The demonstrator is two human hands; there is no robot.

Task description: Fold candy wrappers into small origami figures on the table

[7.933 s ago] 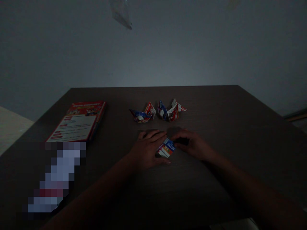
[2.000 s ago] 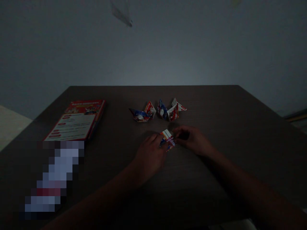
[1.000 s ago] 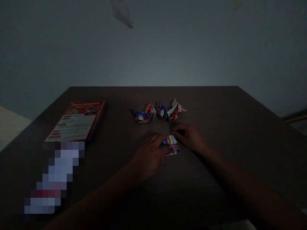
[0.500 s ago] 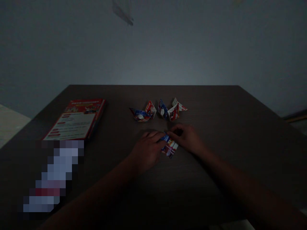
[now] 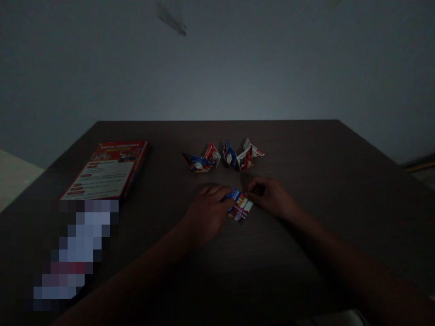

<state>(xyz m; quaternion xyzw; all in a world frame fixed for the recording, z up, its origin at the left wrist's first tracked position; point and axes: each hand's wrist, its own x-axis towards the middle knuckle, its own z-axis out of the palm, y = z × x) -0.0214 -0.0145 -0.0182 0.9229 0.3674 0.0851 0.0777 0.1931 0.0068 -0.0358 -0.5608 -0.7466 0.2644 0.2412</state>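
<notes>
A small folded paper, printed in blue, white, orange and dark red, lies nearly flat on the table in front of me. My left hand holds its left side, the thumb and fingertips pressing on it and covering that edge. At the paper's upper right edge, my right hand has its thumb and forefinger pinched together. Just beyond the hands stand two folded paper boats: a blue and red one on the left, and a blue, white and red one on the right.
To the left lies a stack of red and white printed leaflets or booklets. A pixelated patch hides whatever is nearer me there. The dark wooden table ends against a pale wall.
My right hand has shifted slightly right along the paper's upper edge, uncovering more of the blue print. My left hand stays in place, and the boats have not moved.
</notes>
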